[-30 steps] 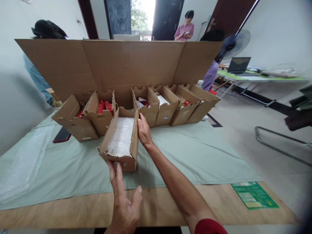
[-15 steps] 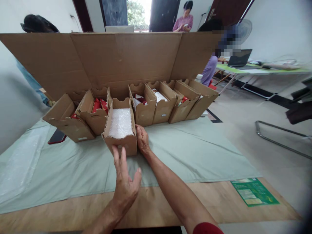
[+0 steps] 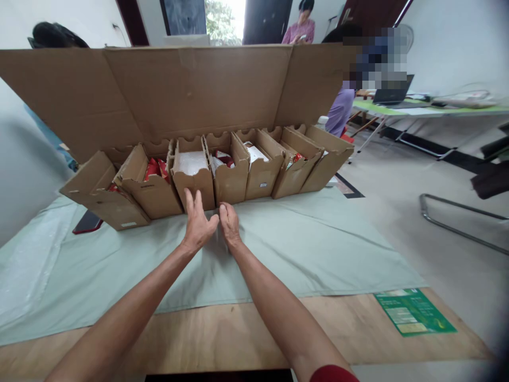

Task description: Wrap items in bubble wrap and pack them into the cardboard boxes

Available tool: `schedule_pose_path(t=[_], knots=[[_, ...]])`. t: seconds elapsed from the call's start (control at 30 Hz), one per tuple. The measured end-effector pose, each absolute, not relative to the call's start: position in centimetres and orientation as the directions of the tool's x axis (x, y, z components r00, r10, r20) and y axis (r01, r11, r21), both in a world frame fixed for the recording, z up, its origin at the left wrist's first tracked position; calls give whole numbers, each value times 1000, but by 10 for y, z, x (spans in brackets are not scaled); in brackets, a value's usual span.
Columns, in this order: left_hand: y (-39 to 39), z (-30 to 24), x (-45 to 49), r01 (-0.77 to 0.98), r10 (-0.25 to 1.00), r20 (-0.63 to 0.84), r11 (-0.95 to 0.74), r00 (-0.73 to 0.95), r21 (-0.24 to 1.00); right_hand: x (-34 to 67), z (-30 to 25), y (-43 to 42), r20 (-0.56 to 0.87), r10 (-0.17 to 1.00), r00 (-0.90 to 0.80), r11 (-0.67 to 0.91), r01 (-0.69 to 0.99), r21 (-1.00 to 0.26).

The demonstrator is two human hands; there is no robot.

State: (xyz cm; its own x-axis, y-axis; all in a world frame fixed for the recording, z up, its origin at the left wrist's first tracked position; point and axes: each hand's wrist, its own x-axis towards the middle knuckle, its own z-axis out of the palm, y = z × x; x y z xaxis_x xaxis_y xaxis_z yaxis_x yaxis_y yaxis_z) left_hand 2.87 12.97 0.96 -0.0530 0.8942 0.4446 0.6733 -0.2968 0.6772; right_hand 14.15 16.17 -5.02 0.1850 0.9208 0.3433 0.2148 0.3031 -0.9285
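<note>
A cardboard box point(image 3: 194, 185) with bubble wrap point(image 3: 191, 162) inside stands in a row of similar open-topped boxes. My left hand point(image 3: 196, 223) touches its front face with the fingertips, fingers stretched and thumb apart. Close by on the right, my right hand point(image 3: 229, 220) is at the lower corner of the same box, its fingers extended and holding nothing. To the right is a box point(image 3: 230, 185) with dark red and white packets. On the left, another box point(image 3: 159, 199) contains red packets point(image 3: 156, 168).
A tall cardboard panel point(image 3: 199, 90) rises behind the row. The boxes stand on a pale green cloth point(image 3: 294, 244) over a wooden table point(image 3: 254, 334). A dark phone point(image 3: 88, 222) lies at left, a green printed sheet point(image 3: 415, 313) at the right front. People are beyond the panel.
The bubble-wrap box has moved away from me into the gap in the row. Both hands have gone forward with it, the left staying at its front.
</note>
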Motion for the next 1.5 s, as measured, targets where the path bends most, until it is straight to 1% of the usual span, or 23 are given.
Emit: schedule_pose_path(t=[0.13,0.27,0.4,0.53,0.63,0.67,0.73,0.8,0.83,0.9,0.97,1.03,1.1,1.13,1.2,1.3,1.37,1.4,1.43,1.5], knots=[[122,1,5,714,917,399,-283,5,640,141,-47,161,329,928,175,287,229,-930],[74,-22,-35,787,944,320,-258,81,561,141,-45,159,320,940,121,286,238,-928],[32,-44,-62,838,955,284,-225,87,497,133,-36,147,348,937,41,326,259,-909],[22,-55,-61,851,951,299,-221,79,477,106,2,138,409,908,-86,417,272,-868],[24,-56,-59,842,945,320,-232,75,487,73,49,150,482,856,-185,516,337,-787],[25,-56,-59,837,942,330,-234,69,495,61,65,158,489,845,-218,534,387,-752],[26,-55,-60,831,934,355,-227,38,508,40,91,177,452,851,-268,525,489,-697],[28,-52,-62,808,912,405,-196,-58,555,25,107,190,398,870,-290,492,543,-681],[29,-49,-65,767,887,438,-180,-144,616,21,111,192,386,874,-296,486,550,-679],[33,-42,-72,620,808,466,-167,-359,767,22,112,183,391,868,-307,497,543,-676],[38,-35,-83,461,721,429,-170,-545,871,35,108,158,403,854,-329,520,530,-670],[41,-30,-98,377,655,373,-142,-657,915,62,104,122,407,834,-373,550,494,-674],[43,-29,-112,316,608,314,-108,-729,942,101,103,84,388,806,-447,569,405,-716],[44,-29,-117,286,595,284,-94,-752,954,124,103,67,364,811,-457,547,374,-749],[44,-29,-122,249,600,243,-75,-763,966,171,104,41,303,860,-411,453,341,-824],[42,-23,-117,250,673,232,-73,-702,966,236,102,18,257,948,-186,307,332,-892],[36,-13,-109,256,751,223,-75,-622,964,273,94,5,240,969,-50,244,303,-921],[30,-8,-106,255,790,213,-74,-575,964,288,89,-2,223,974,-34,223,284,-933],[22,-2,-103,255,823,203,-74,-530,964,301,82,-10,202,978,-58,210,269,-940],[0,6,-99,258,876,184,-72,-446,964,320,65,-28,156,973,-171,200,281,-939]])
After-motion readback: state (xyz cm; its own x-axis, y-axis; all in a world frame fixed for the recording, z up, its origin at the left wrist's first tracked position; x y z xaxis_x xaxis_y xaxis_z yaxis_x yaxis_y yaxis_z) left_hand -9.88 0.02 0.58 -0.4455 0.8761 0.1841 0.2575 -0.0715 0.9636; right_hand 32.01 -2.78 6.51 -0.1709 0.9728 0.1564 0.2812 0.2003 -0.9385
